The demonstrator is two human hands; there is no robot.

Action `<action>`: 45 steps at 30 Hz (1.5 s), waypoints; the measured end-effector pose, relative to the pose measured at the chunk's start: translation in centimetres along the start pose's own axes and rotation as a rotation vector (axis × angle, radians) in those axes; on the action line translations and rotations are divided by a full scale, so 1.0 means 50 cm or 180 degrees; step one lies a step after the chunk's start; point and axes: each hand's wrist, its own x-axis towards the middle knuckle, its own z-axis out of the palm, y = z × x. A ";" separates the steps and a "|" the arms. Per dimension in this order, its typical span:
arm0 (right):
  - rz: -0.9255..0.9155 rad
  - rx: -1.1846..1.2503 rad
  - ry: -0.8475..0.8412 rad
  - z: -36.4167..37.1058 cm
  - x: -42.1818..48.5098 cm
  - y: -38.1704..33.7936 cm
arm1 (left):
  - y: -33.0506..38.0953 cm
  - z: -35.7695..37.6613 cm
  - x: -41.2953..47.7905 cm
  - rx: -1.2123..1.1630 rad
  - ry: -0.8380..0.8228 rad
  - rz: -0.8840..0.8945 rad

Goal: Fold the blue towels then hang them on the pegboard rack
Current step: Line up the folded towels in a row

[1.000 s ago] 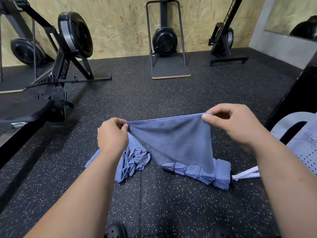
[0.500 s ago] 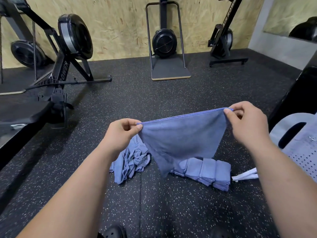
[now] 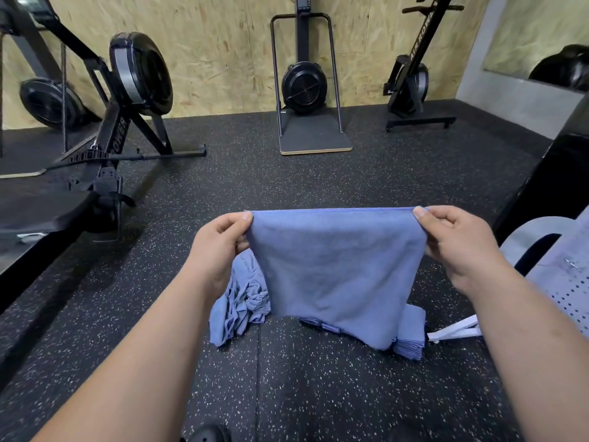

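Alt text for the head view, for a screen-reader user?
Left hand and right hand pinch the top corners of a blue towel, holding it spread. Crumpled towels and a folded stack lie on the floor behind; exercise machines line the plywood wall.

Open floor point(image 3: 287, 186) ahead; crumpled towels point(image 3: 239, 311) lie below; chair point(image 3: 567, 282) crowds the right side

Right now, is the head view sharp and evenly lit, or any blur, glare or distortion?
Head view: held towel, left hand and right hand sharp; light soft and even, faint sheen on the floor at left; wide-angle lens bows the edges.
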 end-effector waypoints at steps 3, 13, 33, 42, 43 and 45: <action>0.0016 -0.0167 0.0263 0.012 0.000 0.016 | -0.017 0.018 -0.006 0.0440 0.0601 -0.0157; 0.0215 -0.0339 0.0397 0.043 0.000 0.039 | -0.028 0.088 -0.038 0.0705 0.1114 -0.0218; -0.0347 -0.1129 -0.0538 0.158 -0.107 0.043 | -0.061 0.224 -0.109 0.1044 0.0062 -0.0020; -0.0777 -0.1794 -0.0344 0.156 -0.138 0.035 | -0.054 0.232 -0.132 0.1084 -0.0047 -0.0014; -0.0849 -0.1864 -0.0349 0.157 -0.142 0.033 | -0.054 0.233 -0.134 0.1044 -0.0073 -0.0037; -0.1042 -0.1953 -0.0372 0.159 -0.151 0.033 | -0.051 0.230 -0.137 0.0955 -0.0141 -0.0086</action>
